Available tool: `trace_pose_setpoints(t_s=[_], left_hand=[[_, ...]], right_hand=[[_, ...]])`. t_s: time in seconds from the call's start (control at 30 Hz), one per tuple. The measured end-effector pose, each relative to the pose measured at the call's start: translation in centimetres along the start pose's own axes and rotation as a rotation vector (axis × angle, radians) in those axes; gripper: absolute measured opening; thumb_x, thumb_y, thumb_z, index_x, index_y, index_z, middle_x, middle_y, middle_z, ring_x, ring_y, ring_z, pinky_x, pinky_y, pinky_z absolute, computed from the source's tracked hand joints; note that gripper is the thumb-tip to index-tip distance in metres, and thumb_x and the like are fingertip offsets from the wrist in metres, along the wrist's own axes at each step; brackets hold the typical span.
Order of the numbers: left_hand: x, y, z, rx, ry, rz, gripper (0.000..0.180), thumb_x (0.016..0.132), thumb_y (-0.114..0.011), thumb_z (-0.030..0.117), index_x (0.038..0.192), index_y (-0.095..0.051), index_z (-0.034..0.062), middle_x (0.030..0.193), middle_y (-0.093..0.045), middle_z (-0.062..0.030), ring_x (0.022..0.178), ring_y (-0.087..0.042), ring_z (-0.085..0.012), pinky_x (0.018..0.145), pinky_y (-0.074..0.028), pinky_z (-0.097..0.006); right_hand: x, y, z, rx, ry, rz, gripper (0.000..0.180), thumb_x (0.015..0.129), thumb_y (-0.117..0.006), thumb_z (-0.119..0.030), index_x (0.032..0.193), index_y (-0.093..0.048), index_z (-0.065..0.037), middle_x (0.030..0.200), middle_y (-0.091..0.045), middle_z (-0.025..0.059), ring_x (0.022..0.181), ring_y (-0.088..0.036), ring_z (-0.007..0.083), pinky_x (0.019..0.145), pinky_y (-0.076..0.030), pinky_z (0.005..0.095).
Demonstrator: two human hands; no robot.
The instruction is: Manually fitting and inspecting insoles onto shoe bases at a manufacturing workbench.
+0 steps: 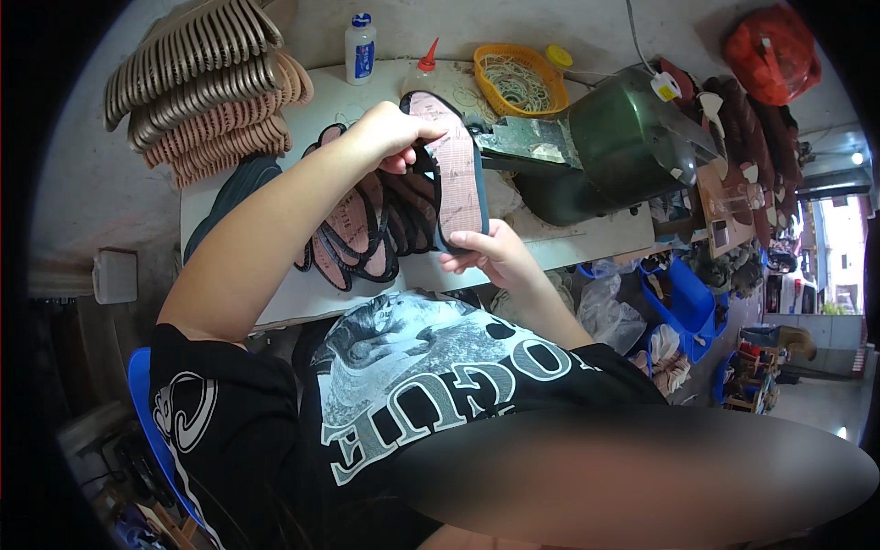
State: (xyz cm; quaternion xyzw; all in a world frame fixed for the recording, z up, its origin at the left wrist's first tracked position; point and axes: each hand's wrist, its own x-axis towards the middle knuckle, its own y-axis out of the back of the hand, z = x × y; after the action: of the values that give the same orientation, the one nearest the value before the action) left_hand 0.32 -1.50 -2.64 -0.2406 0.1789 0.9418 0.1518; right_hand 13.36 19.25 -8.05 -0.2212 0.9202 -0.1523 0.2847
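Above the table — both hands' fingers around insole

Insole showing pink w/ dark teal edging. Insole pile on table looking pink w/ black trim. Stacked soles showing tan/beige. Basket glowing orange. Glue bottle appearing white w/ blue cap & label. Machine housing reading dark green. Bag showing red.

Black short-sleeved T-shirt with grey-white print.
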Motion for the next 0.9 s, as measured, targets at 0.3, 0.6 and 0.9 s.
trace_pose_setpoints(t_s=[0.3,0.6,0.9], left_hand=[[4.4,3.9,1.7,0.217,0.087,-0.191,0.05,0.069,-0.07,0.061,0.057,-0.049,0.0175,0.053,-0.03,0.0065,0.047,-0.03,-0.0084,0.045,-0.031,-0.028],[10.3,5.2,4.2,0.525,-0.602,-0.41,0.074,0.072,-0.074,0.041,0.134,-0.046,0.0114,0.138,-0.042,-0.0154,0.126,-0.041,-0.0285,0.105,-0.034,-0.035],[9.0,3.9,6.1,0.831,-0.537,-0.604,0.047,0.067,-0.078,0.043,0.087,-0.06,0.0037,0.074,-0.06,-0.0062,0.071,-0.056,-0.0193,0.064,-0.044,-0.032]], right_hand=[[2.5,-1.9,-1.2,0.269,0.273,0.193,0.021,0.086,-0.062,-0.018,0.094,-0.061,0.002,0.078,-0.068,0.0143,0.063,-0.068,0.0179,0.058,-0.052,0.0253],[6.0,-2.9,-3.7,0.274,0.296,0.296,0.026,0.088,-0.059,-0.02,0.101,-0.06,0.002,0.079,-0.068,0.0136,0.065,-0.067,0.0172,0.058,-0.051,0.0253],[6.1,-3.3,-5.3,0.288,0.223,0.387,0.036,0.089,-0.061,-0.031,0.1,-0.06,0.003,0.083,-0.068,0.0159,0.069,-0.069,0.0185,0.06,-0.054,0.0236]])
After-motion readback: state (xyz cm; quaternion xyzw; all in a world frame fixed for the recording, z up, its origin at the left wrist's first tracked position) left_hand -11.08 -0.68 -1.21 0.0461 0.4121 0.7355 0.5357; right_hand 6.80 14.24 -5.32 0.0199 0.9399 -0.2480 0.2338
